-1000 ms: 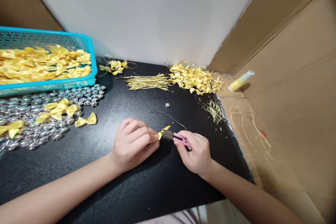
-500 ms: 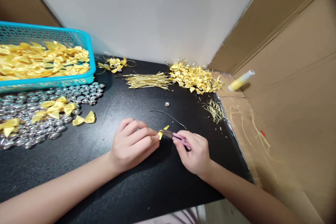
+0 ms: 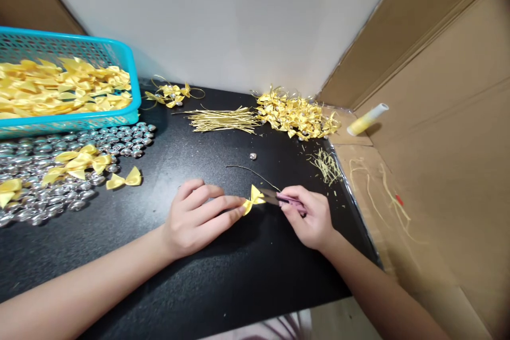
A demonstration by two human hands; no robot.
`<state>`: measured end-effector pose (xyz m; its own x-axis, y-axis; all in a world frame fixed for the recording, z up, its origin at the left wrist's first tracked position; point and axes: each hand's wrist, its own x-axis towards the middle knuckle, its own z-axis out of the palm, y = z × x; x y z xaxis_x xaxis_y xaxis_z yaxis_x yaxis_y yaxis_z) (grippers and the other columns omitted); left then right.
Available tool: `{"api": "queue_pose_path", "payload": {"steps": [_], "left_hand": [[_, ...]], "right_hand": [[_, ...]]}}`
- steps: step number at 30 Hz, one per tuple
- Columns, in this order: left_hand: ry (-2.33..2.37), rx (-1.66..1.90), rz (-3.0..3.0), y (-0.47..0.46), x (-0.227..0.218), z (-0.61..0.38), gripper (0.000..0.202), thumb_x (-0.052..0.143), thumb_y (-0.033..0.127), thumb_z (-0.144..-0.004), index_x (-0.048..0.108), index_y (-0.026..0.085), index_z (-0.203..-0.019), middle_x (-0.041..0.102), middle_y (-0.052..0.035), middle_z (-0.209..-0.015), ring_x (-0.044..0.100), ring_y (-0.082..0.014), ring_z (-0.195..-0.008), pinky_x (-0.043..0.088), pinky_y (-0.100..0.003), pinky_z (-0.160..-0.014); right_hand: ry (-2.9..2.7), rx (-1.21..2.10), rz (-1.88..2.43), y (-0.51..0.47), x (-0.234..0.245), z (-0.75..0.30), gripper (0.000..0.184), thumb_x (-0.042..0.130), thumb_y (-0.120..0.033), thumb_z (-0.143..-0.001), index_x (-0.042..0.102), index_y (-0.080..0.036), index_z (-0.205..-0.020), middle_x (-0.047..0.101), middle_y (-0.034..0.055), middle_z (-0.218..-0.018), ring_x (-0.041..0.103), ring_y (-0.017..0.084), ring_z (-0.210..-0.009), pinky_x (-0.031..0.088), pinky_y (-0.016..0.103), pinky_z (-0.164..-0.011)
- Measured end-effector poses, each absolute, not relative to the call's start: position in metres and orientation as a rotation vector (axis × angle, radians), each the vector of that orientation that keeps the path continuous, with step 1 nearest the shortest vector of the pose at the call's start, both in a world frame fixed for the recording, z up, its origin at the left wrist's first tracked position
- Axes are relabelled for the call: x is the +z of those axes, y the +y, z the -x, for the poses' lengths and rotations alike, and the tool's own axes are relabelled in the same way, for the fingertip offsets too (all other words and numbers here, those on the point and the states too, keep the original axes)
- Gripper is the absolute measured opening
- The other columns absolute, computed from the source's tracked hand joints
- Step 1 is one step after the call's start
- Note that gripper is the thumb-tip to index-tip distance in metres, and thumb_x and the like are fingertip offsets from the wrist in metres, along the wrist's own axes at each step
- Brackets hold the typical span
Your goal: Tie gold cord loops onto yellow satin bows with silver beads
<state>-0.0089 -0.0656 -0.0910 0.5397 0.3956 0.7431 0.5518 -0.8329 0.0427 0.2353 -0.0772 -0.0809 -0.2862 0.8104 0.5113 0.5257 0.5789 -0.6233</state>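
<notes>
My left hand (image 3: pixel 205 215) pinches a yellow ribbon bow (image 3: pixel 255 198) between its fingertips, low over the black table. Closed around pink-handled thread snips (image 3: pixel 292 203) is my right hand (image 3: pixel 311 218). The snips' blades lie right beside the bow's right end; whether they touch it I cannot tell. Just behind the bow a single thin cord (image 3: pixel 255 171) lies on the table, its right end near the snips. Farther back sits one small silver bead (image 3: pixel 253 156).
A turquoise basket (image 3: pixel 135 85) of yellow bows stands at the back left, above many silver beads (image 3: pixel 59 199) with loose bows on them. Gold cords (image 3: pixel 223 119), a heap of beaded bows (image 3: pixel 297 114) and cord scraps (image 3: pixel 326 166) lie behind. Cardboard (image 3: pixel 438 117) walls the right side.
My right hand and the snips have moved right, from across the bow to its right end. More of the bow now shows beyond my left fingertips.
</notes>
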Motion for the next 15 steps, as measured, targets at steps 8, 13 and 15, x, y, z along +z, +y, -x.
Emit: {"api": "queue_pose_path", "payload": {"steps": [8, 13, 15], "left_hand": [[-0.695, -1.158, 2.594, -0.0620, -0.0888, 0.0132, 0.013, 0.073, 0.013, -0.081, 0.064, 0.022, -0.078, 0.080, 0.0023, -0.084, 0.061, -0.0154, -0.068, 0.042, -0.033, -0.065], [-0.684, -1.175, 2.563, -0.0607, -0.0882, 0.0141, 0.017, 0.071, 0.011, -0.081, 0.060, 0.022, -0.074, 0.079, 0.0028, -0.081, 0.059, -0.0152, -0.066, 0.042, -0.032, -0.063], [-0.691, -1.189, 2.550, -0.0617, -0.0884, 0.0141, 0.017, 0.071, 0.011, -0.081, 0.059, 0.022, -0.074, 0.079, 0.0026, -0.080, 0.060, -0.0152, -0.065, 0.042, -0.032, -0.063]], "right_hand": [[-2.140, 0.239, 0.953, -0.0766, -0.0787, -0.2341, 0.013, 0.056, -0.027, -0.089, 0.062, -0.017, -0.082, 0.068, 0.0007, -0.062, 0.058, 0.010, -0.048, 0.040, 0.023, -0.049], [-2.160, 0.227, 0.925, -0.0751, -0.0813, -0.2384, 0.012, 0.057, -0.025, -0.088, 0.062, -0.017, -0.081, 0.068, 0.0002, -0.062, 0.056, 0.009, -0.046, 0.039, 0.024, -0.050], [-2.155, 0.217, 0.923, -0.0752, -0.0816, -0.2391, 0.011, 0.057, -0.024, -0.087, 0.062, -0.017, -0.081, 0.068, -0.0002, -0.062, 0.055, 0.009, -0.044, 0.039, 0.025, -0.050]]}}
